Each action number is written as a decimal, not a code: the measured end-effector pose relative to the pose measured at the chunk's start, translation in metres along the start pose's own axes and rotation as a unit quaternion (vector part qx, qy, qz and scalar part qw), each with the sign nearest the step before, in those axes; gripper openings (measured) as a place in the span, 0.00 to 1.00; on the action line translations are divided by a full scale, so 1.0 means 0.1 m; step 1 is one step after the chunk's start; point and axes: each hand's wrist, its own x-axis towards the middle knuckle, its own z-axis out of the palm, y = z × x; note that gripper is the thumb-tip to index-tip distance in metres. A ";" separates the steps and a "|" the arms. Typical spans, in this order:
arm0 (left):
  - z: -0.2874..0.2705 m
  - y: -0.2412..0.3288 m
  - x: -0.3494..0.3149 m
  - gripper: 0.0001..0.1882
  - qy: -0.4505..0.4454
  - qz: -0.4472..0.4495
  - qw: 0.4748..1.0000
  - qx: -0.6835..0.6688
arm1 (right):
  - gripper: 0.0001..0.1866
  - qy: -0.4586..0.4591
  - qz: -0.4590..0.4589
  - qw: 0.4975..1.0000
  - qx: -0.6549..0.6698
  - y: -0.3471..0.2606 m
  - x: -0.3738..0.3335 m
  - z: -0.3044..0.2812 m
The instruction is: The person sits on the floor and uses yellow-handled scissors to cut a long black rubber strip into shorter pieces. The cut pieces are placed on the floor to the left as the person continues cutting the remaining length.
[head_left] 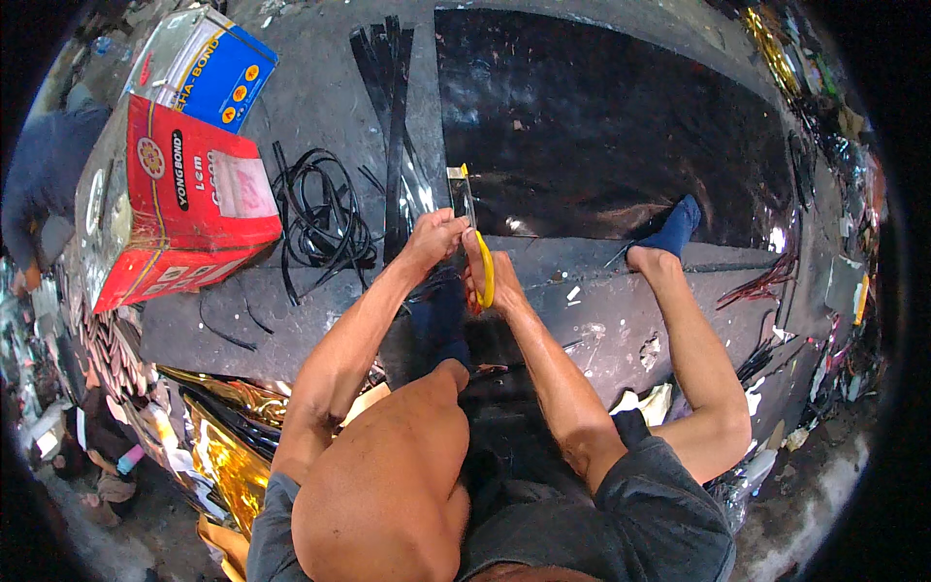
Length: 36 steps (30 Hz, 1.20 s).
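Note:
My right hand (501, 279) is closed around yellow-handled scissors (487, 274), whose blades point away from me. Close beside the blades, my left hand (433, 239) pinches a small dark strip (458, 189) with a pale yellowish far end. Whether the blades touch that strip, I cannot tell. Just beyond both hands lies a large black sheet (601, 116), its near left part next to the scissors. Long flat black strips (393, 107) lie to the left of the sheet.
A red box-shaped container (189, 209) and a blue one (228, 82) stand on the left. Beside them lies a tangle of black strips (330, 223). Gold foil (228, 456) lies near my left leg. My right foot (674, 228) rests at the sheet's edge. Another person (53, 170) is at far left.

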 end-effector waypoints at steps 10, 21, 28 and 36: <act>0.06 0.19 -0.14 0.11 -0.012 -0.002 1.000 -0.024 | 0.47 0.028 -0.021 0.999 -0.010 -0.25 0.43 -0.02; 0.03 0.45 -0.39 0.12 -0.020 0.024 0.999 -0.036 | 0.56 0.039 -0.055 0.988 -0.138 -0.96 1.10 -0.13; 0.03 0.51 -0.55 0.10 0.007 0.058 0.998 0.030 | 0.60 0.047 -0.090 0.990 -0.097 -1.63 1.42 -0.10; 0.10 0.80 -0.78 0.13 0.025 0.017 0.999 0.029 | 0.62 0.098 -0.123 0.984 -0.085 -2.25 2.14 -0.23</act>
